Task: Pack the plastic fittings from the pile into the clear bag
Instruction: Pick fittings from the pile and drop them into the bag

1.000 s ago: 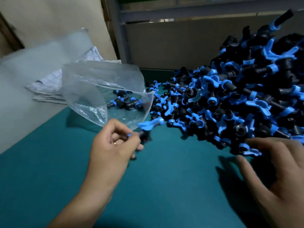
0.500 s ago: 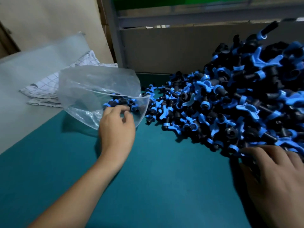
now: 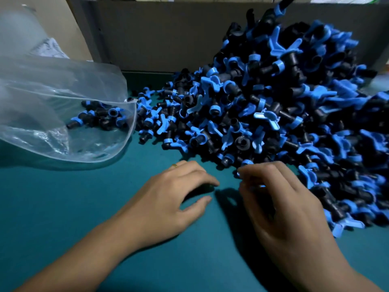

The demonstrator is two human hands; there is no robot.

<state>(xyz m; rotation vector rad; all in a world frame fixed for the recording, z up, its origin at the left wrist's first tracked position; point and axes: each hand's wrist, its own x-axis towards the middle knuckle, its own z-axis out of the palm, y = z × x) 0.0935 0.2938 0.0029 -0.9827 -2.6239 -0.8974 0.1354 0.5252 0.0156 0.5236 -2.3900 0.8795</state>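
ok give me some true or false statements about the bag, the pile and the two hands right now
1. The clear bag already holds some fittings. True.
2. The left hand is inside the bag's mouth. False: it is over the green table, outside the bag and in front of the pile.
3. The pile of fittings lies to the right of the bag. True.
4. The fittings are red and white. False: they are black with blue parts.
5. The right hand is at the near edge of the pile with its fingers curled. True; a bit of blue shows at its fingertips, but whether it grips a fitting is unclear.
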